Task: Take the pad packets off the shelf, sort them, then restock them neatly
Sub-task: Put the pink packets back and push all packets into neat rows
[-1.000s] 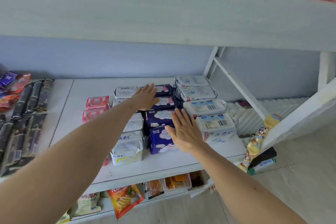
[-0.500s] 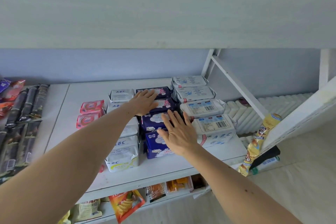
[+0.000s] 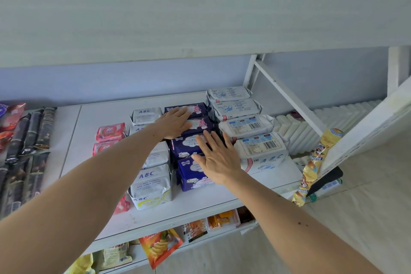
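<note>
Dark-blue plastic pad packets (image 3: 189, 147) stood in a column on the white shelf (image 3: 222, 202), between white packets printed ABC (image 3: 151, 181) and white barcode-labelled packets (image 3: 260, 151), their middle faces hidden under both forearms and hands. Pink packets (image 3: 110, 132) further left were partly covered by the left arm. Left hand (image 3: 173, 122) lay flat, fingers straight, on the rear blue packets; right hand (image 3: 219, 158) pressed spread, straight fingers on the front ones.

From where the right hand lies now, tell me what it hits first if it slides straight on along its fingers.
Likely the second dark blue packet, which the right hand already overlaps; its fingertips point up and left along that row, toward the left hand.
</note>
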Available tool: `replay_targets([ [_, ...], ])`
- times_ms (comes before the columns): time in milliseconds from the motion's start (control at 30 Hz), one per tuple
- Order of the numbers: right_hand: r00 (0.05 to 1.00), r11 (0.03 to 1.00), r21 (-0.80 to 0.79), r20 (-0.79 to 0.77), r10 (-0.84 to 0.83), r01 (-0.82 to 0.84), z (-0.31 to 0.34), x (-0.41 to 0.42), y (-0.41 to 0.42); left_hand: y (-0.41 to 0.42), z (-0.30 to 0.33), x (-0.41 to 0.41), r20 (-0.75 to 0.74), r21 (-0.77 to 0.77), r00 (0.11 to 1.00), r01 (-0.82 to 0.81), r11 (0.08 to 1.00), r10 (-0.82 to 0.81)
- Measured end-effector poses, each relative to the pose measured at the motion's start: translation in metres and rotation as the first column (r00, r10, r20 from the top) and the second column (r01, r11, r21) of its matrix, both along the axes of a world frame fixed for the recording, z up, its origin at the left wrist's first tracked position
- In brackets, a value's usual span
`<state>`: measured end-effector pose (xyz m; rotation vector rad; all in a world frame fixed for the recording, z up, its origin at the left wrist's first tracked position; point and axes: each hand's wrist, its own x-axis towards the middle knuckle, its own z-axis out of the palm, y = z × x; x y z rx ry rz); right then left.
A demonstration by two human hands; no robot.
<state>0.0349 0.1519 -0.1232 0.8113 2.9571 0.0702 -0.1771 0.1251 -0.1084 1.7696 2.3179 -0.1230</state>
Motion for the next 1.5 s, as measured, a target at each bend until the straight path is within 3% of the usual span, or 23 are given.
replay_targets([
  [700, 0.998, 0.998, -0.003, 0.002, -0.064, 0.064, 0.000, 0.001, -0.008, -0.003, 0.010, 0.010, -0.014, -0.038, 1.000, -0.002, 0.999, 0.001],
  [900, 0.998, 0.998, -0.020, -0.029, -0.062, 0.061, 0.007, 0.004, -0.006, 0.004, 0.014, 0.007, 0.001, 0.040, 1.000, -0.022, 0.999, 0.022],
  [1133, 0.966, 0.984, 0.029, -0.198, -0.168, 0.177, 0.020, 0.048, 0.026, 0.048, 0.033, 0.020, 0.094, 0.103, 0.996, -0.012, 0.995, 0.002],
  [1267, 0.961, 0.972, 0.016, -0.154, -0.231, 0.236, 0.020, 0.086, 0.058, 0.082, 0.038, 0.031, 0.110, 0.106, 0.993, 0.020, 0.994, -0.032],
  [1500, 0.977, 0.984, -0.005, -0.122, -0.176, 0.177, 0.004, 0.105, 0.087, 0.141, 0.036, 0.043, 0.039, 0.090, 0.999, 0.028, 0.996, -0.031],
])
